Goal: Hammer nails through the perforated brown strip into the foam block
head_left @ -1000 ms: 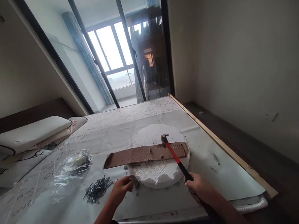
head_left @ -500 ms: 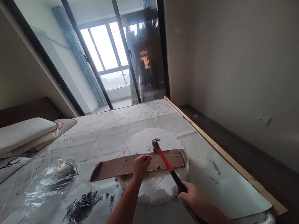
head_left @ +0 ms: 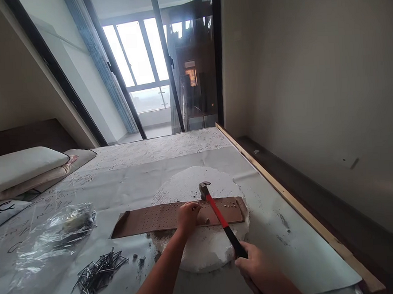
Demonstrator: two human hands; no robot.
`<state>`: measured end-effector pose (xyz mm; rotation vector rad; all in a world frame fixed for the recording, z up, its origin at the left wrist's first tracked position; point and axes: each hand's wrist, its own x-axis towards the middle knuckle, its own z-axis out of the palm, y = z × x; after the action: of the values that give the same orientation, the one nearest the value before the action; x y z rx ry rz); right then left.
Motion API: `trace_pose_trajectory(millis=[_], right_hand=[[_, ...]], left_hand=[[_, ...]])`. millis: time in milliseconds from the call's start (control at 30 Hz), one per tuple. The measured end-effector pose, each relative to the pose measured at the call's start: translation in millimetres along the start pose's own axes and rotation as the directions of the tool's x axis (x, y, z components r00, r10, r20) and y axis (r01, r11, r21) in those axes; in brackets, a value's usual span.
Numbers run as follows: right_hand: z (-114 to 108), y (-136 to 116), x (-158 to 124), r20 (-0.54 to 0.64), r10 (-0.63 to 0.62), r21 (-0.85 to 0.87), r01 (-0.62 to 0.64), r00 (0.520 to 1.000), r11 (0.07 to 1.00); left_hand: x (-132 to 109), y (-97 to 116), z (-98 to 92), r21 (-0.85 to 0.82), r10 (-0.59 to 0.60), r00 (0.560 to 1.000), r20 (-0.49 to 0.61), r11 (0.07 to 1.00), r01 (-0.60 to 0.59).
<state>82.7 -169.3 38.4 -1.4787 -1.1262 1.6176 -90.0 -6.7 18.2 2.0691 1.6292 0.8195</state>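
Observation:
My left hand [head_left: 187, 217] is closed in a pinch over a brown strip [head_left: 144, 220] dotted with rows of small holes. A thin nail, barely visible, is between its fingertips. My right hand [head_left: 253, 261] grips the black handle of a claw hammer [head_left: 216, 208] with a red shaft. The hammer's head [head_left: 204, 188] is just right of and beyond my left fingertips, over the strip's far edge. Small light nail heads [head_left: 230, 205] show at the strip's right end. Beneath the strip is a round white slab [head_left: 203, 253] with a crumbly edge.
A pile of loose nails [head_left: 99, 273] and a clear plastic bag [head_left: 55, 237] lie to the left on the grey sheet [head_left: 125, 187]. Folded bedding [head_left: 24, 168] is at the far left. A wooden rail [head_left: 286, 194] edges the right side, near the wall.
The view has shifted slightly, so the nail pile and bag appear farther left. Both hands and the hammer keep nearly the same positions over the strip.

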Motion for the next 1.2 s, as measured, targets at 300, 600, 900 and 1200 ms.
trace_pose_trajectory(millis=[300, 600, 900, 1200], right_hand=[[1, 4, 0, -0.022, 0.007, -0.02, -0.008, 1.0, 1.0], [2, 5, -2, -0.003, -0.017, 0.0, 0.017, 1.0, 1.0], [-1, -4, -15, 0.01, -0.069, -0.014, 0.069, 0.998, 0.997], [5, 6, -7, -0.085, -0.032, 0.072, 0.038, 0.996, 0.997]], left_hand=[[1, -4, 7.4, 0.081, 0.019, 1.0, -0.003, 0.997, -0.019], [0, -12, 18.8, 0.152, 0.048, 0.999, -0.022, 0.987, -0.045], [-3, -17, 23.2, 0.162, 0.03, 0.999, -0.026, 0.986, -0.026], [-7, -16, 21.4, 0.144, 0.023, 0.999, -0.041, 0.989, -0.017]])
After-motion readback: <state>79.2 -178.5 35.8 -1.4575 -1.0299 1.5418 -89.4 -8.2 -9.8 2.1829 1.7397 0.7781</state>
